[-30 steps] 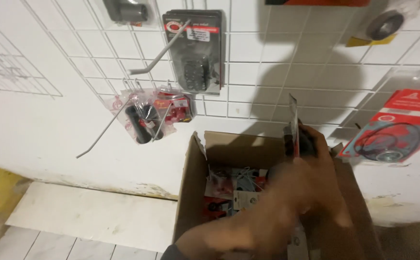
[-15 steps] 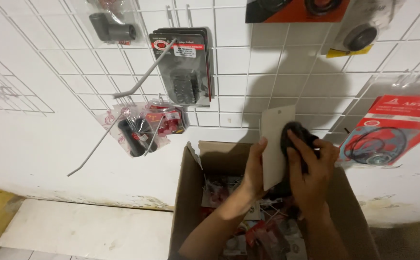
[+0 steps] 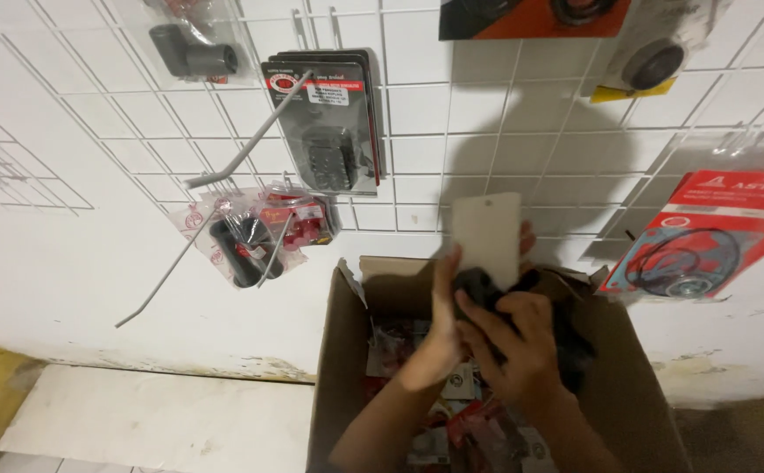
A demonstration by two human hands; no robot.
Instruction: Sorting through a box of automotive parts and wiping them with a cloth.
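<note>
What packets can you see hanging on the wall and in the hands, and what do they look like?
Black carded pack: hangs top centre on the wire grid, red strip on top.
Clear bag: below it, black and red parts inside.
Red card: right side, black ring on it.
Grey-backed card: upright in the left hand and right hand, above the cardboard box.

The right hand (image 3: 513, 337) covers the black part on the carded pack (image 3: 487, 236); its shape is probably rounded. The frame's lower edge crops the cardboard box (image 3: 347, 368).
</note>
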